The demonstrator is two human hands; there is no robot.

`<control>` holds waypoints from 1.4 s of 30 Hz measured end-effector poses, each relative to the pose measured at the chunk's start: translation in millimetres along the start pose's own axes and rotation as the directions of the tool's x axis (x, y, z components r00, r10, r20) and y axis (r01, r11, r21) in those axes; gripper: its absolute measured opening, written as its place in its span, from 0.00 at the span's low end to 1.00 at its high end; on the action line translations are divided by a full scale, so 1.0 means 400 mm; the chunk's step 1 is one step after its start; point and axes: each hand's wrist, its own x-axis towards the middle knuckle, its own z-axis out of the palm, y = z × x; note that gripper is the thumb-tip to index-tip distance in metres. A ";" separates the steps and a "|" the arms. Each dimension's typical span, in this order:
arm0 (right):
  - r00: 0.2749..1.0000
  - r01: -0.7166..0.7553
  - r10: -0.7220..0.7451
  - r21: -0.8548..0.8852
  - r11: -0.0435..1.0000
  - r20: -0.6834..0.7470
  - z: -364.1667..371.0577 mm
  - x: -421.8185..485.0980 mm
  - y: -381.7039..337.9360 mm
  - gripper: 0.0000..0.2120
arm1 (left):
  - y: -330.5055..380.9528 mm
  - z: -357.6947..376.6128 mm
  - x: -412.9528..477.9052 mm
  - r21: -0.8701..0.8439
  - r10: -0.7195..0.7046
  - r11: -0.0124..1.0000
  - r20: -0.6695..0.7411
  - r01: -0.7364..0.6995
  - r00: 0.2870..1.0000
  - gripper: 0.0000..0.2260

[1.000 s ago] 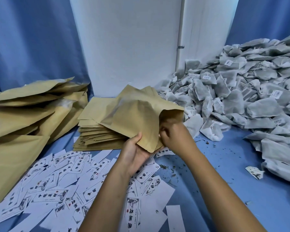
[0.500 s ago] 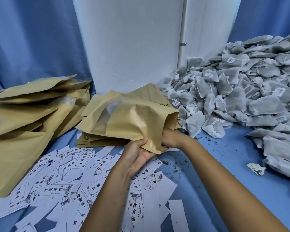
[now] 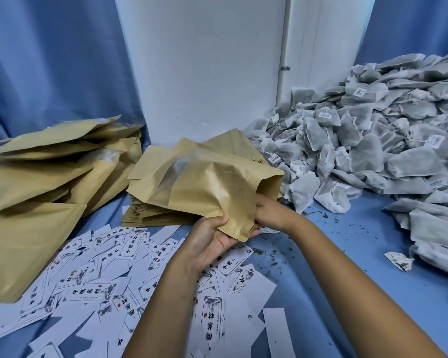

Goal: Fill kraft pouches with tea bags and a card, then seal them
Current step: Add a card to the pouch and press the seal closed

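The left hand (image 3: 212, 241) grips the lower corner of a kraft pouch (image 3: 212, 187), held above the middle of the blue worktop (image 3: 347, 293). The right hand (image 3: 265, 210) reaches into the pouch mouth; its fingers are hidden, so I cannot tell its grip. Tea bags (image 3: 373, 140) are heaped along the right edge, cards (image 3: 93, 280) scattered at the near left.

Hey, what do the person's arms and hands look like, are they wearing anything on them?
Nothing is worn that shows. The left hand and its forearm are bare, with no glove, ring, watch or sleeve in view. The right forearm is bare too, with no sleeve or wristband; the right hand is largely hidden, so rings there cannot be ruled out.
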 end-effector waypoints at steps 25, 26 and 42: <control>0.696 0.253 0.581 0.902 0.350 -0.421 -0.039 -0.039 0.097 0.06 | 0.048 -0.049 -0.021 0.347 -0.077 0.927 -0.203 0.145 0.976 0.10; 0.719 0.269 0.577 0.921 0.284 -0.388 -0.040 -0.040 0.097 0.03 | 0.038 -0.047 -0.017 0.292 -0.066 0.947 -0.230 0.134 0.971 0.11; 0.686 0.258 0.658 0.950 0.178 -0.309 -0.022 -0.050 0.132 0.01 | -0.015 -0.041 0.011 0.477 0.148 0.872 -0.472 0.110 0.869 0.08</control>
